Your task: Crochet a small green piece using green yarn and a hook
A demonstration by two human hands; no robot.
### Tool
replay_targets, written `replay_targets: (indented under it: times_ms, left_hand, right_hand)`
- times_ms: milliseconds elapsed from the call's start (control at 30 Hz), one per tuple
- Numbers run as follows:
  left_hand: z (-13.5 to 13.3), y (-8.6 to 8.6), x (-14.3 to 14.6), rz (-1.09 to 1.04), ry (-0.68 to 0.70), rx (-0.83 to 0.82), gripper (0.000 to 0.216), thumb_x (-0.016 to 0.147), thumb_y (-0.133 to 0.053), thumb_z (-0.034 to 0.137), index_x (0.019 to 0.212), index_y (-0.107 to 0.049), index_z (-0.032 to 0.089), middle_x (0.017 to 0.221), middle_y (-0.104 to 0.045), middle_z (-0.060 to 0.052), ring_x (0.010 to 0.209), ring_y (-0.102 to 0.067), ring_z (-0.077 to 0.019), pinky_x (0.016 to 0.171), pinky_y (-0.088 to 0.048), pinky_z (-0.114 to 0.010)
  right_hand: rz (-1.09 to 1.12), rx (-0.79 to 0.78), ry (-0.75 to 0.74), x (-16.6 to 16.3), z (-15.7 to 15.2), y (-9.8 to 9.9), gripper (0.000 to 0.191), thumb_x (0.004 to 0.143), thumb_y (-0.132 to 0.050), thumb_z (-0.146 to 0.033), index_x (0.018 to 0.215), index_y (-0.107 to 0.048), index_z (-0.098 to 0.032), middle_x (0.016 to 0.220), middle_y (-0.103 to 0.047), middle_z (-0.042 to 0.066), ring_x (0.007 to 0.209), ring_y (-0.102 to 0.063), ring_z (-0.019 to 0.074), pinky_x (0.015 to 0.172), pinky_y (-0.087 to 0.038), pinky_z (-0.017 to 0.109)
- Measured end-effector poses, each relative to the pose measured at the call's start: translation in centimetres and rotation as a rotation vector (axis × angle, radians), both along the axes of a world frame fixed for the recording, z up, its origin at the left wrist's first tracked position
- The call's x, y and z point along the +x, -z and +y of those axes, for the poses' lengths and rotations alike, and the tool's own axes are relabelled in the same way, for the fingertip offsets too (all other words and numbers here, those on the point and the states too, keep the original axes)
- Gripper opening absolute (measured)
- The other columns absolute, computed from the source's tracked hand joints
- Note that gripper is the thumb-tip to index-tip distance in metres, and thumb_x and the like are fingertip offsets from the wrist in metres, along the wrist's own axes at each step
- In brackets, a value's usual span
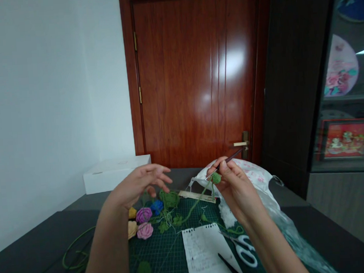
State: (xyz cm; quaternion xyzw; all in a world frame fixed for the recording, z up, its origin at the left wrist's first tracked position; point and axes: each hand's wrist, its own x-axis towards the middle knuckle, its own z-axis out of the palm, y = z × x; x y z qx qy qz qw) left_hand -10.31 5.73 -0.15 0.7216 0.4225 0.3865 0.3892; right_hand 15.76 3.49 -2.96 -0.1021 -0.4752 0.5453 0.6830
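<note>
My right hand (230, 174) grips a crochet hook (233, 155) with a dark handle, its thin metal tip pointing left. Against the same fingers sits a small green crocheted piece (216, 178). From it a strand of green yarn (199, 202) runs down and left to the table. To the left, my left hand (147, 180) hangs in the air with its fingers apart and nothing in them. Below that hand are a ball of green yarn (170, 199) and crocheted roses, among them a purple one (144, 215), a pink one (145, 230) and a blue one (157, 207).
A green cutting mat (165, 258) carries a sheet of notepaper (202, 251), a black pen (230, 267), white-handled scissors (244, 250) and a green leaf (144, 272). Behind are a ruler (197, 196), a white plastic bag (256, 175) and a white box (110, 175).
</note>
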Motion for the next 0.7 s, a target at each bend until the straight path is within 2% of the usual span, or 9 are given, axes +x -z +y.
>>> replay_targets:
  times_ms: [100,233,300,367,400,467,533,600,700]
  left_hand:
    - [-0.2,-0.3,-1.6,-0.032,-0.078,0.028,0.041,0.099,-0.052,0.051,0.118,-0.061,0.015,0.111,-0.074,-0.015,0.079,-0.072,-0.0180,0.045,-0.040,-0.020]
    - [-1.1,-0.8,-0.9,0.027,-0.076,0.020,0.038,0.089,-0.070,0.042,0.115,-0.066,0.015,0.105,-0.075,-0.013,0.079,-0.071,-0.0214,0.053,-0.052,-0.027]
    - [-1.8,-0.9,1.3,0.014,0.035,0.068,0.039,0.087,-0.073,0.039,0.120,-0.066,0.019,0.116,-0.072,-0.011,0.093,-0.071,-0.0234,0.073,-0.058,-0.035]
    - [-2.5,-0.7,4.4,-0.065,0.193,0.094,0.044,0.084,-0.076,0.035,0.123,-0.065,0.019,0.120,-0.071,-0.011,0.108,-0.068,-0.0261,0.094,-0.054,-0.043]
    - [-2.7,-0.4,6.0,-0.101,0.256,0.113,0.045,0.080,-0.080,0.033,0.120,-0.066,0.018,0.121,-0.071,-0.012,0.113,-0.066,-0.0274,0.097,-0.052,-0.044]
    - [-3.0,0.2,8.8,-0.205,0.243,0.103,0.040,0.076,-0.082,0.031,0.110,-0.066,0.017,0.115,-0.072,-0.012,0.110,-0.066,-0.0271,0.093,-0.053,-0.042]
    - [-3.0,0.8,10.3,-0.280,0.196,0.039,0.034,0.076,-0.081,0.029,0.101,-0.061,0.018,0.098,-0.073,-0.007,0.094,-0.069,-0.0231,0.086,-0.054,-0.039]
    - [-2.8,1.0,10.5,-0.221,0.138,0.055,0.021,0.079,-0.076,0.024,0.089,-0.058,0.019,0.077,-0.070,-0.001,0.076,-0.067,-0.0181,0.075,-0.051,-0.034]
    - [-2.3,0.8,9.7,-0.137,0.083,0.102,0.011,0.079,-0.068,0.016,0.079,-0.057,0.020,0.062,-0.061,0.004,0.060,-0.058,-0.0143,0.061,-0.043,-0.029]
  right_hand:
    - [0.021,-0.021,0.017,-0.2,0.4,0.2,0.022,0.082,-0.082,-0.039,0.080,-0.070,-0.021,0.077,-0.070,0.000,0.071,-0.061,0.0117,0.068,-0.048,0.022]
    - [0.020,-0.026,0.021,-0.5,0.4,0.3,0.020,0.083,-0.081,-0.038,0.081,-0.071,-0.021,0.077,-0.070,-0.001,0.071,-0.061,0.0117,0.068,-0.048,0.022]
    - [0.034,-0.024,0.029,-0.7,0.2,0.3,0.020,0.082,-0.082,-0.039,0.081,-0.071,-0.022,0.077,-0.070,-0.001,0.073,-0.062,0.0120,0.069,-0.049,0.023]
    - [0.051,-0.018,0.045,-0.9,-0.1,0.3,0.021,0.081,-0.083,-0.040,0.082,-0.071,-0.023,0.079,-0.071,-0.001,0.074,-0.063,0.0121,0.073,-0.050,0.023]
    - [0.055,-0.015,0.057,-1.0,-0.3,0.3,0.022,0.080,-0.084,-0.041,0.082,-0.071,-0.023,0.079,-0.072,-0.001,0.075,-0.063,0.0122,0.075,-0.051,0.024]
    - [0.054,-0.013,0.091,-1.2,-0.5,0.2,0.024,0.079,-0.085,-0.042,0.082,-0.071,-0.023,0.079,-0.073,-0.001,0.075,-0.064,0.0129,0.076,-0.052,0.025]
    - [0.047,-0.010,0.128,-1.3,-0.7,0.2,0.024,0.078,-0.085,-0.043,0.082,-0.071,-0.024,0.078,-0.073,-0.001,0.073,-0.063,0.0134,0.072,-0.051,0.025]
    - [0.043,0.002,0.154,-1.2,-0.7,0.2,0.024,0.079,-0.084,-0.043,0.082,-0.071,-0.023,0.077,-0.072,-0.001,0.070,-0.062,0.0132,0.070,-0.050,0.025]
    - [0.057,0.012,0.159,-1.2,-0.5,0.1,0.023,0.079,-0.084,-0.041,0.081,-0.071,-0.022,0.077,-0.072,0.000,0.072,-0.062,0.0128,0.071,-0.050,0.024]
